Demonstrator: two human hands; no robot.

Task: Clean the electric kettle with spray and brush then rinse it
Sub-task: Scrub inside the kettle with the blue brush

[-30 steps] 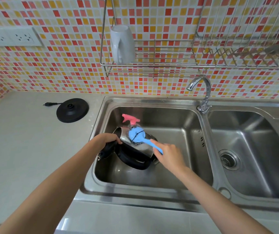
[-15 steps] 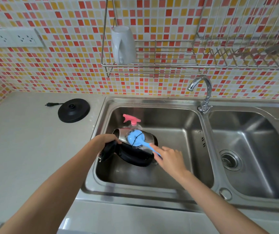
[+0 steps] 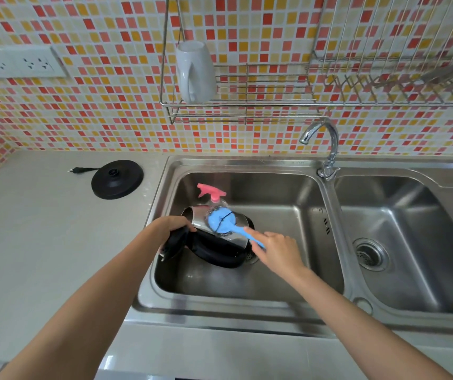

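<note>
I face a wall of red, orange and yellow mosaic tiles (image 3: 110, 119) at twelve o'clock; a pale grey countertop (image 3: 41, 242) lies at nine, a white socket plate (image 3: 17, 63) at ten.

Spray bottle (image 3: 211, 191) just behind kettle (image 3: 197, 219), basin floor (image 3: 282, 237) free rightward — faucet (image 3: 329, 144) overhangs far corner

I see the kettle (image 3: 214, 239) lying on its side in the left basin of the sink (image 3: 247, 161), with the brush (image 3: 222, 221) resting on top of it and the spray bottle (image 3: 211, 191) just behind. The kettle base (image 3: 117, 179) sits on the counter (image 3: 41, 242) left of the sink. The faucet (image 3: 329, 149) stands behind, between the basins, and a mug (image 3: 195, 72) sits in the rack (image 3: 261, 104) above.
</note>
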